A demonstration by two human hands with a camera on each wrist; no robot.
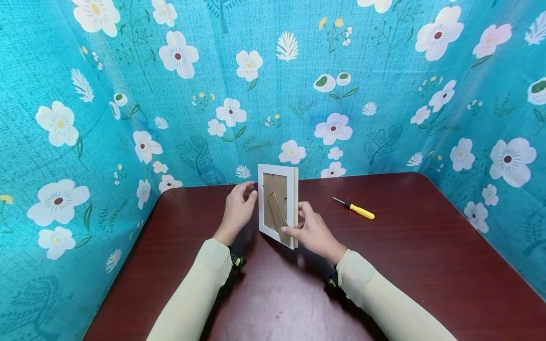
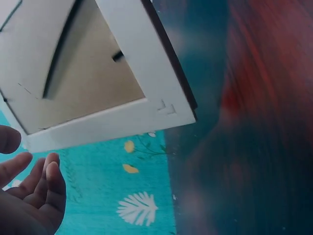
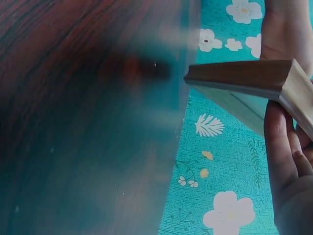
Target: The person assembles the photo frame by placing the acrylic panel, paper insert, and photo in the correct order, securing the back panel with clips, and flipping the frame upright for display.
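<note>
A white picture frame is held upright, its brown backing board with a support leg turned towards me. My right hand grips its lower right side, thumb on the back and fingers round the other face. In the right wrist view, those fingers lie against the frame's front side. My left hand hovers beside the frame's left edge, fingers loosely bent; a small gap separates them from the frame in the left wrist view. The frame's underside shows in the right wrist view, seemingly just above the table.
A screwdriver with a yellow handle lies on the dark red table, right of the frame. Blue flowered cloth hangs behind the table and along both sides.
</note>
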